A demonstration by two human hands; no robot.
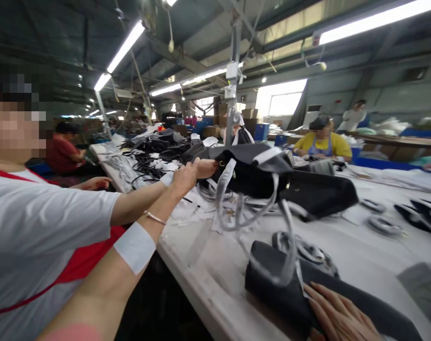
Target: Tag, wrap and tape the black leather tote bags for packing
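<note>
My left hand reaches forward across the table's left side, with a bracelet and a white patch on its arm. Its fingers overlap a co-worker's hand and are blurred, so their grip cannot be made out. That other hand touches a black bag with pale wrapped handles, raised on the pile. At the lower right, my right hand lies with fingers stretched out on a dark, long bag. A pale wrapped handle loops over this bag.
The white table carries heaped black bags and straps, paper scraps and coiled straps. A co-worker in a red apron stands close on the left. Another person in yellow sits across. A post rises beyond the pile.
</note>
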